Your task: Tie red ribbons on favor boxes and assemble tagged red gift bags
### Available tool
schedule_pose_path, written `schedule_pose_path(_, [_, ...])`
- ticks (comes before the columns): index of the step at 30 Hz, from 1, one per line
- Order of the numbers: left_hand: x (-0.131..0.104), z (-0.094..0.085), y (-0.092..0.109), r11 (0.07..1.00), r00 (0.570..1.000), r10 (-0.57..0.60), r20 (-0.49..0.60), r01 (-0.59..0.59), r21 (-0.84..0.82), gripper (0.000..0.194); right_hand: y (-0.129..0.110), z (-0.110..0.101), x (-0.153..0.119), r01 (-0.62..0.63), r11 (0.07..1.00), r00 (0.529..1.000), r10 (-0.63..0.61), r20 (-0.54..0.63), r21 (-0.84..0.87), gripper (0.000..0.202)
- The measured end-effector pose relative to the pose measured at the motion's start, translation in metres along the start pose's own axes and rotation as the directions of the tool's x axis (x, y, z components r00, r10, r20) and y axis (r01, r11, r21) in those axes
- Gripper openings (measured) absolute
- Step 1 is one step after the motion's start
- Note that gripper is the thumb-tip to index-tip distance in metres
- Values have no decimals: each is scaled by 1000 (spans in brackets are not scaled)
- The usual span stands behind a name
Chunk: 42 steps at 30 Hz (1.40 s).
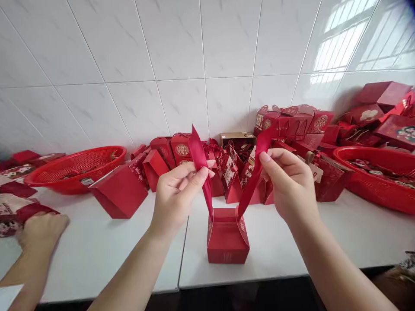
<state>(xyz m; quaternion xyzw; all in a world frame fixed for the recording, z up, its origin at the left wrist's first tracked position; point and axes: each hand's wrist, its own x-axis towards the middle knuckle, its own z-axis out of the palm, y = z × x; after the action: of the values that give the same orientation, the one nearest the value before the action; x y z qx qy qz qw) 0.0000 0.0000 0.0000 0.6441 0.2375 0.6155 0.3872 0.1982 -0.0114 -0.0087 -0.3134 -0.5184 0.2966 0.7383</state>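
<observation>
A small red gift box stands upright on the white counter, straight in front of me. Two red ribbon ends rise from its top. My left hand pinches the left ribbon end between thumb and fingers. The right ribbon end is gripped by my right hand. Both ends are pulled up and apart above the box.
Several red gift boxes and bags crowd the back against the tiled wall. A larger red box lies tilted to the left. Red mesh baskets stand at left and right. Another person's hand rests at the far left.
</observation>
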Motion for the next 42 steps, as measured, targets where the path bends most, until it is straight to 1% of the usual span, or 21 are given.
schedule_pose_path(5, [1, 5, 1, 1000, 997, 15, 81, -15, 3, 19, -4, 2, 3, -110, 988, 990, 99, 100, 107, 16])
schedule_pose_path(9, [0, 13, 8, 998, 983, 34, 182, -42, 38, 12, -9, 8, 1, -246, 969, 940, 233, 250, 21, 18])
schedule_pose_path(11, [-1, 18, 11, 996, 976, -39, 213, 19, 91, 10, -11, 9, -3, -219, 975, 914, 217, 344, -34, 15])
schedule_pose_path(14, [-1, 20, 11, 978, 961, -173, 214, 142, 151, 29, -9, 8, -8, -140, 990, 854, 107, 509, 27, 6])
schedule_pose_path(17, [1, 16, 10, 957, 929, -271, 252, 231, 178, 31, -5, 3, -10, -94, 993, 813, 33, 581, 76, 10])
schedule_pose_path(20, [3, 10, 9, 912, 831, -410, 375, 373, 172, 27, 2, -4, -6, 45, 999, 785, -55, 617, 31, 15])
schedule_pose_path(22, [4, 7, 8, 871, 782, -478, 401, 480, 102, 34, 8, -9, -2, 226, 974, 730, -168, 662, -2, 18])
schedule_pose_path(23, [5, 6, 7, 849, 775, -501, 386, 527, 43, 34, 10, -12, 0, 339, 941, 693, -233, 683, -23, 19])
schedule_pose_path(26, [5, 5, 2, 768, 759, -563, 326, 627, -135, 27, 17, -19, 2, 669, 736, 563, -415, 714, -100, 26])
schedule_pose_path(28, [6, 5, 0, 715, 734, -595, 329, 670, -202, 22, 20, -22, 2, 803, 576, 497, -505, 706, -153, 28])
schedule_pose_path(30, [7, 5, -1, 670, 710, -611, 351, 699, -249, 20, 22, -24, 2, 863, 468, 456, -552, 698, -193, 26])
schedule_pose_path(33, [4, 6, 0, 663, 707, -587, 396, 700, -266, 20, 23, -24, 3, 893, 395, 423, -570, 705, -217, 25])
schedule_pose_path(34, [3, 8, 0, 711, 732, -559, 390, 665, -227, 21, 23, -23, 2, 892, 397, 424, -571, 703, -216, 25])
schedule_pose_path(35, [0, 9, 0, 794, 784, -511, 353, 587, -155, 22, 23, -22, 2, 883, 413, 441, -571, 693, -222, 25])
schedule_pose_path(36, [-3, 10, -1, 890, 860, -424, 284, 454, -45, 24, 23, -21, 0, 866, 441, 472, -571, 672, -234, 26])
schedule_pose_path(37, [-6, 10, -2, 960, 939, -278, 202, 263, 101, 25, 23, -21, -2, 841, 475, 518, -574, 634, -257, 28])
schedule_pose_path(38, [-9, 8, -4, 963, 989, -84, 124, 48, 267, 25, 23, -22, -6, 806, 513, 579, -575, 577, -297, 30])
schedule_pose_path(39, [-12, 3, -7, 895, 990, 120, 68, -137, 425, 26, 24, -25, -11, 757, 551, 649, -570, 504, -352, 33])
schedule_pose_path(40, [-17, -4, -11, 793, 958, 284, 34, -254, 553, 29, 25, -32, -17, 694, 587, 720, -550, 423, -417, 35])
schedule_pose_path(41, [-21, -15, -15, 701, 924, 383, 11, -298, 648, 31, 28, -42, -25, 616, 620, 787, -509, 349, -486, 35])
schedule_pose_path(42, [-28, -28, -21, 635, 909, 416, -15, -279, 720, 31, 33, -55, -35, 521, 646, 851, -443, 282, -558, 32])
